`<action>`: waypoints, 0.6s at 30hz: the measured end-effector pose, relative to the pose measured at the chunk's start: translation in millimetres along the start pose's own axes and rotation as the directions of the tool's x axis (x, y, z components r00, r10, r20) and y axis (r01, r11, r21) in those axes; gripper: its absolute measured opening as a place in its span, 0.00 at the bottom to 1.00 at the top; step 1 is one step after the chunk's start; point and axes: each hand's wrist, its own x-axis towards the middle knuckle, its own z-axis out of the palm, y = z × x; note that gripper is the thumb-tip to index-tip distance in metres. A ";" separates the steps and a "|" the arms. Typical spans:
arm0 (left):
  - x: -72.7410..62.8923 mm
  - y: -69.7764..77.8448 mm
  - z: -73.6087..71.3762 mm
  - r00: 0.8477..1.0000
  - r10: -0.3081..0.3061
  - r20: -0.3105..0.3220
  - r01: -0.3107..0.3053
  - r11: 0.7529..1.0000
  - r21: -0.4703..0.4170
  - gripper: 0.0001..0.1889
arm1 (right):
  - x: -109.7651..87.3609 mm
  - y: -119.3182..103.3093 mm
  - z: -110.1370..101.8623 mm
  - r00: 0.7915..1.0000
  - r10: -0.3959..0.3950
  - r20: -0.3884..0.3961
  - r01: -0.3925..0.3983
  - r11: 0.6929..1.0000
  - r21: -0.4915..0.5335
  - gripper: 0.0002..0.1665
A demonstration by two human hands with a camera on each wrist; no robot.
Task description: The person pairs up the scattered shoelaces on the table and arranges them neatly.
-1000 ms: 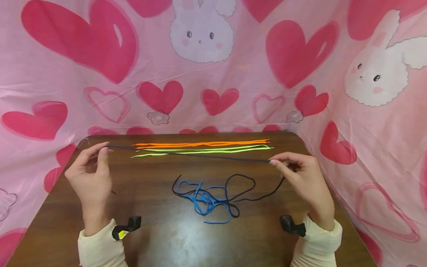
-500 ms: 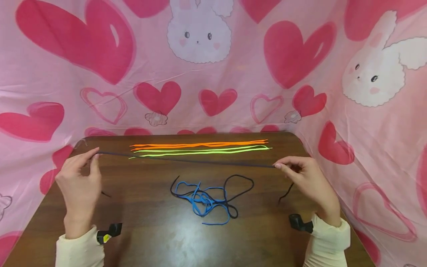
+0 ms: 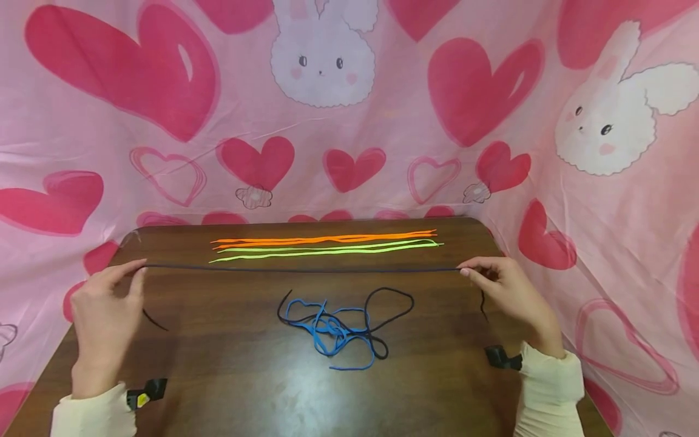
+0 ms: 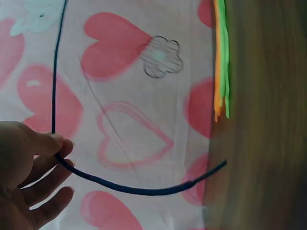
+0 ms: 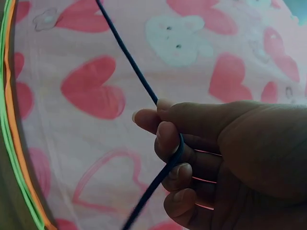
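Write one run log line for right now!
left fingers: pinch dark cord; right fingers: pinch same cord; cord: nearly straight between; blue and black tangle: on table; orange laces, green laces: farther back

From my end I have the right hand (image 5: 235,148) at three to four o'clock, thumb and index finger pinching a dark blue cord (image 5: 135,65). It runs straight toward eleven, and bends past the other fingers toward half past six. I see green laces (image 5: 9,136) beside orange laces (image 5: 13,115) at nine, and pink cloth (image 5: 124,139) behind.
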 end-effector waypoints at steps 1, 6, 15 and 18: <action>-0.2 -2.5 0.0 1.000 0.005 0.008 -0.005 1.000 0.005 0.10 | 0.1 3.3 -0.4 1.000 0.008 0.008 -0.008 1.000 -0.001 0.08; -0.1 -16.5 1.0 0.998 0.042 0.045 -0.044 0.998 0.036 0.11 | 1.0 23.1 -2.1 0.999 0.021 0.038 -0.021 1.000 -0.011 0.09; 4.3 -43.6 4.0 0.986 0.009 0.169 -0.034 0.988 0.149 0.09 | 0.6 57.7 -2.4 0.995 0.030 0.100 -0.035 0.998 0.051 0.11; 5.8 -51.3 7.9 0.975 0.007 0.222 -0.043 0.986 0.159 0.10 | 2.1 65.7 -0.3 0.993 0.027 0.114 -0.037 0.996 0.080 0.11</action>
